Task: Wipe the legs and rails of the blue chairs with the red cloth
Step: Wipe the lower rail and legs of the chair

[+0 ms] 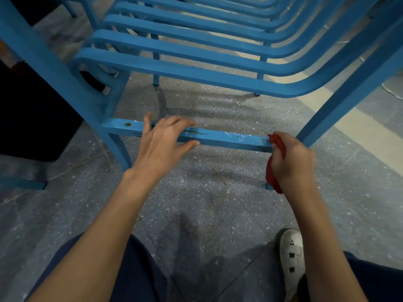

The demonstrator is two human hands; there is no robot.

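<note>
Cloth (271,172), red and bunched, gripped by right hand (291,162) at scuffed blue rail (229,139), left hand (162,142) spread open

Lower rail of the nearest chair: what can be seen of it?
The rail is a flat, straight, blue-painted bar joining the two near legs. Its paint shows dark scuffs, pale flecks and a round brownish spot near the left end. The left hand lies across it with spread fingers; the right hand holds the red cloth against its right end.

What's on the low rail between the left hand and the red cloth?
Only bare rail, scuffed and speckled, from the left hand to the red cloth in the right hand; head view.
</note>
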